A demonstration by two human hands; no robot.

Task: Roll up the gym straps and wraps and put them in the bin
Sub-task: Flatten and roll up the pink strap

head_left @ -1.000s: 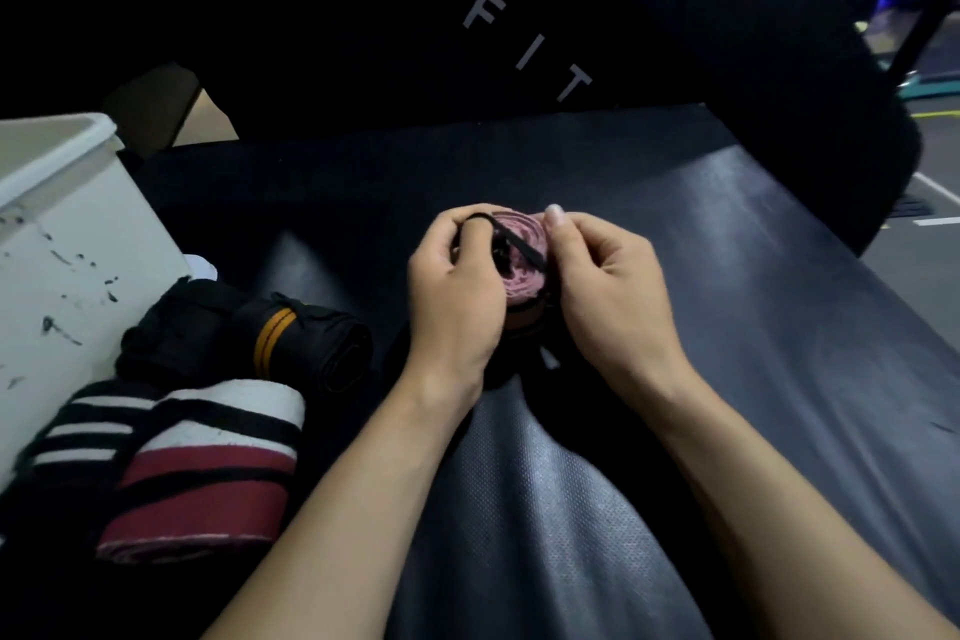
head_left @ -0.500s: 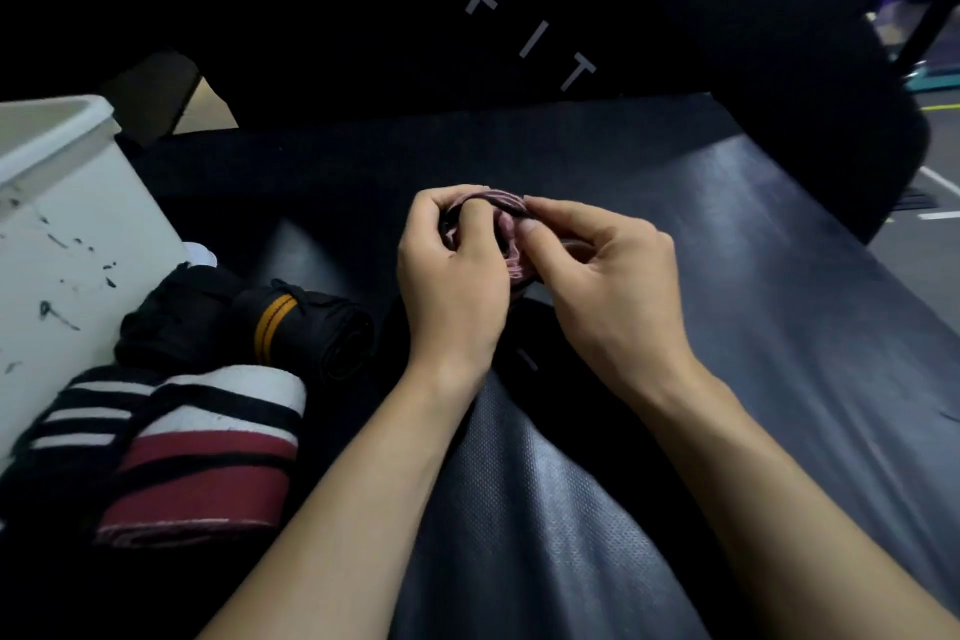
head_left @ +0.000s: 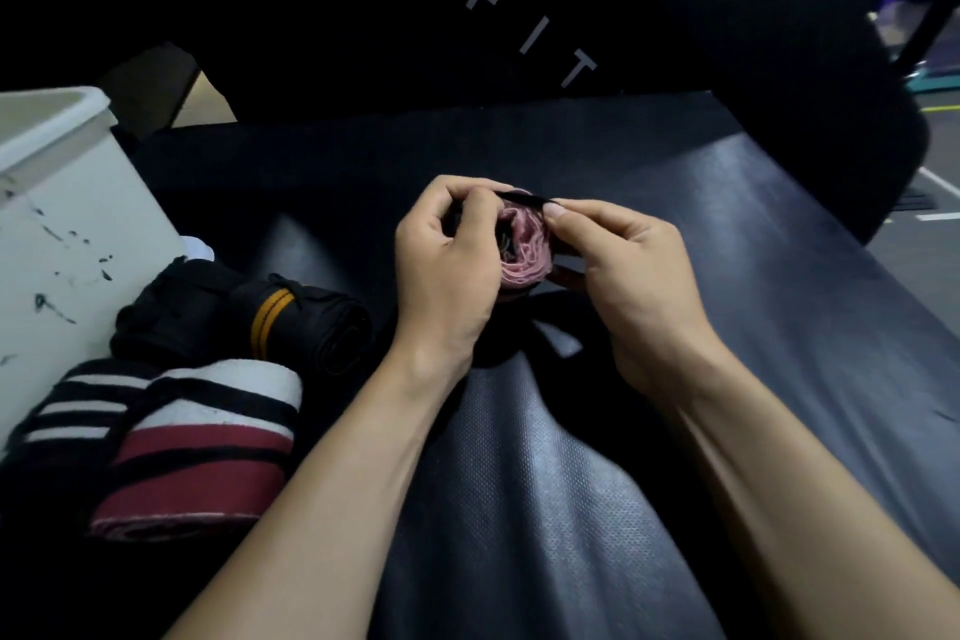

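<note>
The tightly coiled pink fabric wrap [head_left: 524, 252] is held above the middle of the black padded bench [head_left: 727, 307], gripped by the left hand [head_left: 447, 265]. Its thin black elastic loop [head_left: 522, 197] is pinched by the right hand [head_left: 623, 265]. Should the loop slip, the coil would likely spring loose. The white plastic bin [head_left: 67, 203] stands at far left.

since half a second ago we've turned the pink rolled wrap [head_left: 524, 250] so its spiral end faces us again. our left hand [head_left: 447, 270] has shifted to cup its side, while our right hand [head_left: 623, 270] now pinches the thin black loop [head_left: 522, 197] and stretches it across the top of the roll, where a second ago it crossed the face.
</note>
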